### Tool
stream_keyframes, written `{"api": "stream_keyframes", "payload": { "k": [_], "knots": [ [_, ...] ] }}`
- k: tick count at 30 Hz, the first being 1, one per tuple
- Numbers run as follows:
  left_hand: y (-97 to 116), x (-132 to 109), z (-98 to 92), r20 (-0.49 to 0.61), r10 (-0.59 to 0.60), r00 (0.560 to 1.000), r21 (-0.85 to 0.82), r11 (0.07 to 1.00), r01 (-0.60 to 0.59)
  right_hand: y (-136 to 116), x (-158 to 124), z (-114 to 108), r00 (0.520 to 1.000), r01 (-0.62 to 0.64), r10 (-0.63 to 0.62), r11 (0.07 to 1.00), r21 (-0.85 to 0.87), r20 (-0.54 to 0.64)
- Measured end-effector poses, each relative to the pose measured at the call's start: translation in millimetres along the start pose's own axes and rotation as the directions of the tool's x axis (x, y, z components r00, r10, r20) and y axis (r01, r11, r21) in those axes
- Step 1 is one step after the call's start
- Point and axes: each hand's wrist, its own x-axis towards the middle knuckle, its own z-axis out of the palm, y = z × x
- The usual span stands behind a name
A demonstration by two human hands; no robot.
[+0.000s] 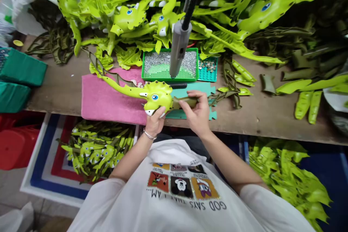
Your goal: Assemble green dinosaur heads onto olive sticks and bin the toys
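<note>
Lime-green plastic dinosaur toy (156,96) first: where is it?

Held up over a pink towel (108,98) on the wooden bench (258,123), with its long, tapered end stretching left across the towel.

And the hands?

Left hand (154,121), wearing a silver bracelet (148,135), is curled closed around the underside of the toy's head. Right hand (197,110) has its fingers closed on an olive-green plastic piece (185,102) that meets the back of the head.

What's above them?

A grey electric screwdriver (178,49) hangs just above the head, in front of a green tray (142,65) of silver studs (157,61).
</note>
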Motion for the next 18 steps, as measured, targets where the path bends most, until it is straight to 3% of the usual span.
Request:
{"api": "stream_keyframes", "payload": {
  "k": [4, 8, 15, 18],
  "knots": [
    [-2, -1, -0.8, -0.003, -0.007, 1.000, -0.015, 1.000, 0.007, -3, -3, -7, 0.981, 0.170, -0.147, 0.965, -0.200, 0.123],
    [-1, -3, 1.2, 0.007, 0.010, 1.000, -0.025, 1.000, -0.010, 0, -5, -16, 0.925, 0.340, -0.257, 0.890, -0.304, 0.280],
    [-4, -5, 2.9, 0.016, 0.041, 0.999, 0.023, 0.999, -0.041, 2, -6, -18, 0.876, 0.446, -0.296, 0.798, -0.406, 0.381],
    [-6, -5, -3.2, 0.001, 0.044, 0.999, 0.062, 0.997, -0.044, 2, 0, -24, 0.812, 0.495, -0.282, 0.797, -0.346, 0.511]
  ]
}}
